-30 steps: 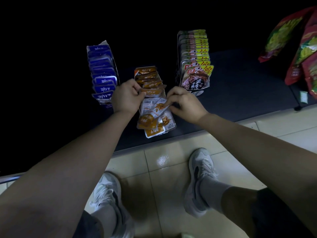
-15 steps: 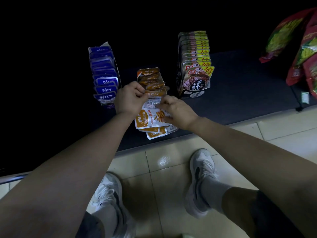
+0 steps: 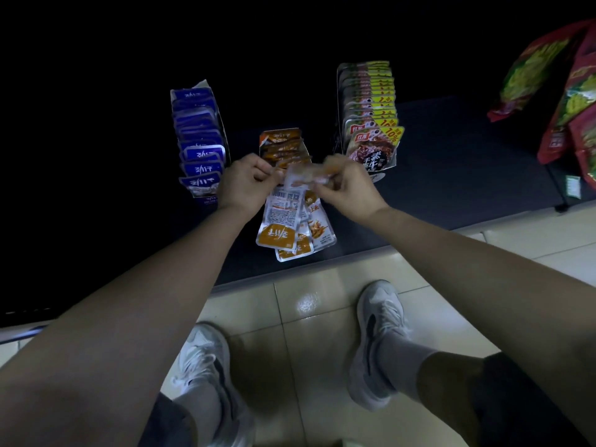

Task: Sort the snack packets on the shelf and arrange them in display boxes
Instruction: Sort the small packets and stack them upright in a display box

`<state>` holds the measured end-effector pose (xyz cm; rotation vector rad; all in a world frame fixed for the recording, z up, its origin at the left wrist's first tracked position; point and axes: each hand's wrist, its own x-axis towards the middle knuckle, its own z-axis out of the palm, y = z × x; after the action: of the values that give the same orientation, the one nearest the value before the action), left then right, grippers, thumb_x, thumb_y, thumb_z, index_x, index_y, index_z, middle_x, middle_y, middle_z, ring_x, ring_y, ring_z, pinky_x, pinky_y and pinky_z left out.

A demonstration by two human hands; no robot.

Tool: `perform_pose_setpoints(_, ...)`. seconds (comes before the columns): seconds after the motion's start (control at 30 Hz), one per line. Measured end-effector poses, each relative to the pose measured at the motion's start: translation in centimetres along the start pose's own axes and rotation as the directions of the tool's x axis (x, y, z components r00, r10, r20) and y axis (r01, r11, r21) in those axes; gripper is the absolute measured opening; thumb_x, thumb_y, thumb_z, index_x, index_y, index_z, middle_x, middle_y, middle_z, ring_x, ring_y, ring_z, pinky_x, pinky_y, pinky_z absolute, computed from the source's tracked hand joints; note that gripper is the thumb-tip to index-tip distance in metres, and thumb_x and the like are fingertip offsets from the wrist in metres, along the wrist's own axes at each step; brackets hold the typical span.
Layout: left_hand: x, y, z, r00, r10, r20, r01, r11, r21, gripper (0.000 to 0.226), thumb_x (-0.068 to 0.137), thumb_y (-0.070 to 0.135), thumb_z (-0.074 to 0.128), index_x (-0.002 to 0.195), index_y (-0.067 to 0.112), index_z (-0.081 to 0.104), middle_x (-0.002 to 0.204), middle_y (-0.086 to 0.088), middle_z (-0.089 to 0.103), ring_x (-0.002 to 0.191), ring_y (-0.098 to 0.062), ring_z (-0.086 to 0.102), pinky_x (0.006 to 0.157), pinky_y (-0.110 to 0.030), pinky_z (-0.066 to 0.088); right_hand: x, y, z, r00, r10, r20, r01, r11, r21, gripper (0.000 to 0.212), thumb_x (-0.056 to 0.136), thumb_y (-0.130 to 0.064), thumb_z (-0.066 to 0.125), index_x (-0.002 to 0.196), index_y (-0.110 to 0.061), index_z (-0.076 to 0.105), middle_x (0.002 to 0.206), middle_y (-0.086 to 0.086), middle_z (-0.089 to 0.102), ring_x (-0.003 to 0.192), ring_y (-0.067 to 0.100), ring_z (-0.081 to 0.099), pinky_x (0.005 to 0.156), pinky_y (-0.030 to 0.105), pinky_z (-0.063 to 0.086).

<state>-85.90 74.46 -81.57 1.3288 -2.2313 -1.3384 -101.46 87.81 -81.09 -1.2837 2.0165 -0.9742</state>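
Note:
An orange snack packet [image 3: 306, 177], blurred by motion, is held flat between my hands just in front of the orange display box [image 3: 282, 145]. My right hand [image 3: 350, 188] pinches its right end, and my left hand [image 3: 246, 185] pinches its left edge. Below the hands a loose pile of orange and white packets [image 3: 290, 227] lies on the dark shelf, some face down. The orange box holds several upright packets.
A blue packet box [image 3: 200, 140] stands to the left and a full box of green and yellow packets [image 3: 371, 114] to the right. Large red bags [image 3: 561, 91] hang at far right. The shelf's front edge [image 3: 354, 256] runs above the tiled floor and my shoes.
My right hand has lifted a packet off the pile and brought it up toward the orange box. My left hand stayed by the box front and now pinches the packet's other end.

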Motion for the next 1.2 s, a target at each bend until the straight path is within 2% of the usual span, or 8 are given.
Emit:
perform_pose_setpoints(0.1, -0.6, 0.3, -0.3, 0.999, 0.001, 0.054, 0.003, 0.998, -0.067, 0.016, 0.097, 0.026, 0.051, 0.094, 0.015, 0.062, 0.091, 0.002, 0.066, 0.091, -0.017, 0.064, 0.073, -0.029, 0.048, 0.4, -0.3, 2.3, 0.999, 0.002, -0.05, -0.01, 0.988, -0.155, 0.024, 0.079, -0.005, 0.071, 0.069, -0.012, 0.051, 0.079, 0.002, 0.047, 0.062, 0.012, 0.045, 0.058, 0.023, 0.033)
perform_pose_setpoints(0.2, -1.3, 0.5, -0.6, 0.995, -0.052, 0.083, 0.067, 0.981, -0.181, 0.041, 0.093, 0.039, 0.031, 0.09, 0.019, 0.067, 0.091, 0.006, 0.068, 0.089, -0.008, 0.061, 0.077, -0.031, 0.045, 0.6, -0.3, 3.5, 0.976, 0.061, -0.21, -0.108, 0.97, -0.219, 0.032, 0.078, -0.009, 0.071, 0.065, -0.016, 0.043, 0.069, 0.0, 0.045, 0.06, 0.019, 0.047, 0.053, 0.029, 0.032)
perform_pose_setpoints(0.43, -1.5, -0.4, -0.5, 0.987, 0.157, 0.035, -0.159, 0.985, 0.06, 0.057, 0.07, 0.08, 0.047, 0.093, 0.031, 0.067, 0.088, 0.011, 0.068, 0.086, -0.006, 0.063, 0.072, -0.028, 0.051, 0.2, 0.2, 3.6, 0.959, 0.144, -0.243, -0.199, 0.955, -0.218, 0.011, 0.079, -0.024, 0.072, 0.077, -0.021, 0.061, 0.069, -0.008, 0.062, 0.069, 0.018, 0.064, 0.062, 0.036, 0.053)
perform_pose_setpoints(0.67, -1.7, 0.1, 0.0, 0.981, 0.195, 0.004, -0.193, 0.965, 0.177, 0.052, 0.074, 0.07, 0.062, 0.086, 0.02, 0.062, 0.081, 0.006, 0.065, 0.075, -0.009, 0.061, 0.065, -0.032, 0.053, -0.4, 1.0, 3.5, 0.955, 0.226, -0.192, -0.236, 0.971, -0.033, 0.009, 0.083, -0.024, 0.071, 0.082, -0.022, 0.062, 0.079, -0.005, 0.069, 0.077, 0.016, 0.068, 0.072, 0.043, 0.056)
perform_pose_setpoints(0.8, -1.8, 0.3, -0.1, 0.98, 0.176, -0.097, -0.135, 0.933, 0.334, 0.058, 0.074, 0.074, 0.055, 0.06, 0.019, 0.047, 0.057, 0.001, 0.054, 0.055, -0.014, 0.051, 0.051, -0.027, 0.033, -0.1, 1.0, 3.2, 0.953, 0.22, -0.206, -0.233, 0.972, -0.041, 0.015, 0.08, -0.028, 0.075, 0.087, -0.016, 0.07, 0.079, -0.003, 0.07, 0.073, 0.012, 0.065, 0.07, 0.038, 0.056)
perform_pose_setpoints(0.9, -1.6, 0.3, 0.4, 0.988, 0.15, -0.037, -0.133, 0.949, 0.287, 0.069, 0.071, 0.081, 0.05, 0.051, 0.015, 0.048, 0.052, -0.006, 0.058, 0.051, -0.02, 0.055, 0.052, -0.035, 0.046, -0.5, 0.8, 2.6, 0.979, 0.123, -0.165, -0.117, 0.992, 0.048, 0.029, 0.076, -0.029, 0.078, 0.091, -0.015, 0.058, 0.076, -0.002, 0.064, 0.067, 0.012, 0.061, 0.063, 0.03, 0.054)
perform_pose_setpoints(1.07, -1.7, 0.2, 0.4, 0.983, 0.18, 0.043, -0.185, 0.958, 0.219, 0.054, 0.072, 0.07, 0.064, 0.062, 0.017, 0.059, 0.061, -0.001, 0.064, 0.058, -0.016, 0.061, 0.059, -0.037, 0.053, -0.8, 1.6, 2.2, 0.986, 0.018, -0.168, -0.039, 0.992, -0.118, 0.023, 0.08, -0.033, 0.076, 0.083, -0.016, 0.06, 0.073, -0.004, 0.067, 0.068, 0.013, 0.064, 0.06, 0.036, 0.054)
perform_pose_setpoints(1.2, -1.9, -0.5, 0.2, 0.963, 0.237, 0.125, -0.264, 0.923, 0.279, 0.03, 0.077, 0.047, 0.075, 0.074, 0.021, 0.061, 0.074, 0.008, 0.065, 0.071, -0.012, 0.064, 0.061, -0.029, 0.051, -0.1, 1.7, 2.7, 0.978, 0.1, -0.183, -0.132, 0.976, -0.172, 0.013, 0.08, -0.025, 0.076, 0.08, -0.016, 0.067, 0.077, -0.002, 0.069, 0.071, 0.016, 0.065, 0.064, 0.038, 0.055)
